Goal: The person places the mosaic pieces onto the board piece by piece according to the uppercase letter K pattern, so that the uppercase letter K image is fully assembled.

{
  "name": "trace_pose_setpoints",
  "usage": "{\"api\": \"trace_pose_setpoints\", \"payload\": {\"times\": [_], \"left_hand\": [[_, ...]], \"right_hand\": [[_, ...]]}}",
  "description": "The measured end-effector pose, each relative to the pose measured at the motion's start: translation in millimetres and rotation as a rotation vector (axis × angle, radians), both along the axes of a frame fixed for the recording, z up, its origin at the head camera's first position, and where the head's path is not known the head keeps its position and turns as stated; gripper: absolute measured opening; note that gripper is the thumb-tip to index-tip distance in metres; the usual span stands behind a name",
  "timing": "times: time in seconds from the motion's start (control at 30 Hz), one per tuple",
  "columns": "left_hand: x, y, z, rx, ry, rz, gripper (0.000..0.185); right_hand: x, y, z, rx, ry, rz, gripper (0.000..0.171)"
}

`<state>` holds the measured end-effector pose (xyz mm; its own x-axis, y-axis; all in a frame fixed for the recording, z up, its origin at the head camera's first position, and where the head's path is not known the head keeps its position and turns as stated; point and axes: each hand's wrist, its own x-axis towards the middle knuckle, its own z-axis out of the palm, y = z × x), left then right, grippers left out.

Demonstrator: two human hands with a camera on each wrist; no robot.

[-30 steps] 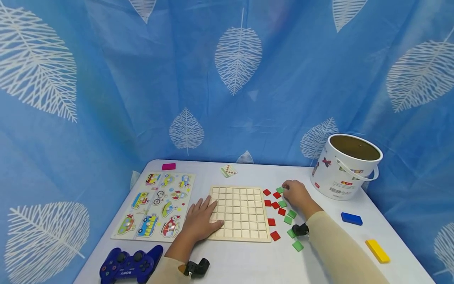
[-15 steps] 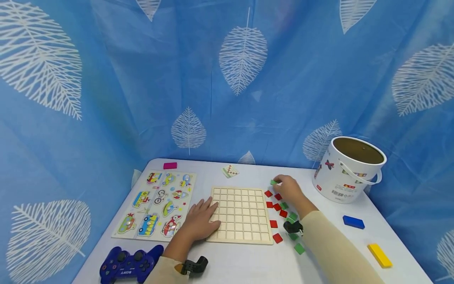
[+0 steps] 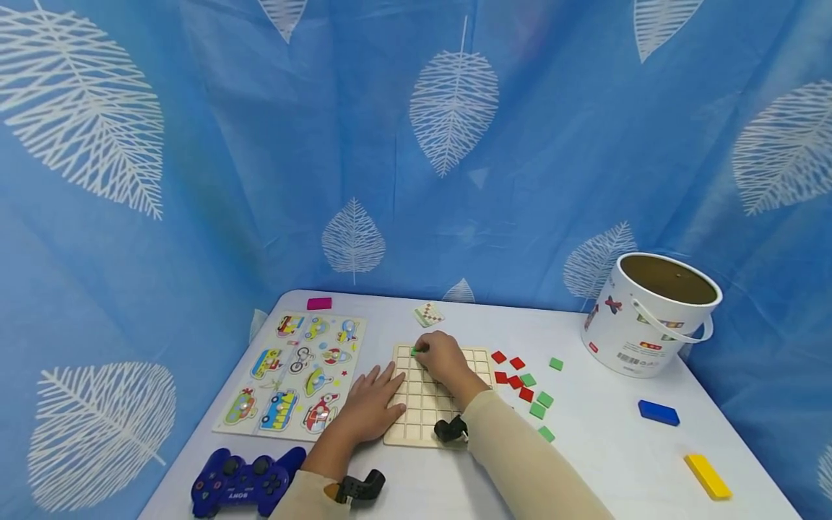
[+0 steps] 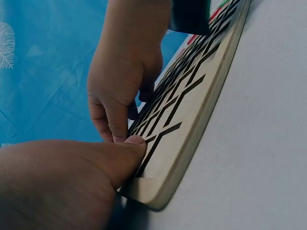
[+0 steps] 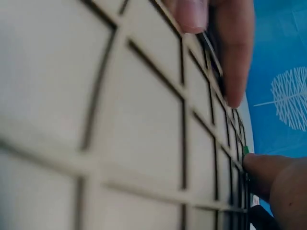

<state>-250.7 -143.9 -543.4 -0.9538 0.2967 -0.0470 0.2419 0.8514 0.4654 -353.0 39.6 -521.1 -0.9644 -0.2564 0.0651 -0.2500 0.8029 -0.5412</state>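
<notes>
Right hand [image 3: 445,359] grip pinches a green tile [image 3: 414,352] at the wooden grid board's [image 3: 419,417] far-left cells, left hand [image 3: 369,406] spread on its left edge; tile likely light, stiff, best held by opposite edges.

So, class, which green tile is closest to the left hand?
The green tile pinched by the right hand, at the wooden board; the other visible ones lie on the table, farther right.

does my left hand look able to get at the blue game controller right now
Probably yes: the blue game controller lies beside the left sleeve with nothing on top. The left hand rests on the grid board, so it would likely have to lift and draw back first.
</notes>
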Motion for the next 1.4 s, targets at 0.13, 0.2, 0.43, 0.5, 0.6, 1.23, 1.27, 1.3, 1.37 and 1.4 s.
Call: {"api": "trace_pose_setpoints", "payload": {"times": [0.13,0.2,0.43,0.5,0.6,1.23,1.27,1.3,1.37,1.4], "left_hand": [[-0.9,1,-1.3,-0.001,-0.004,-0.001,0.064],[-1.0,2,-1.9,-0.007,-0.007,0.002,0.065],[0.1,6,-2.2,0.02,-0.006,0.012,0.064],[0.9,7,-2.3,0.023,-0.001,0.019,0.065],[2.1,7,-1.8,0.031,0.011,0.033,0.065],[4.3,8,-2.1,0.037,0.037,0.04,0.064],[4.0,8,-1.9,0.034,0.037,0.038,0.064],[3.9,9,-1.6,0.034,0.037,0.037,0.064],[4.0,9,-0.6,0.032,0.035,0.037,0.064],[4.0,10,-0.3,0.029,0.034,0.036,0.064]], "right_hand": [[0.7,3,-4.5,0.013,0.057,0.02,0.008],[1.6,4,-6.6,0.014,0.081,0.037,0.009],[-0.4,37,4.0,-0.077,0.019,0.042,0.022],[-3.8,67,10.0,-0.108,0.006,0.0,0.028],[-8.4,131,19.2,-0.112,-0.03,-0.108,0.038],[5.7,275,-1.3,-0.028,-0.192,-0.28,0.037],[5.6,271,-0.4,-0.044,-0.195,-0.295,0.036],[5.5,264,0.7,-0.064,-0.194,-0.306,0.036],[5.3,241,3.1,-0.113,-0.193,-0.324,0.036],[5.2,225,4.4,-0.142,-0.19,-0.325,0.036]]}}
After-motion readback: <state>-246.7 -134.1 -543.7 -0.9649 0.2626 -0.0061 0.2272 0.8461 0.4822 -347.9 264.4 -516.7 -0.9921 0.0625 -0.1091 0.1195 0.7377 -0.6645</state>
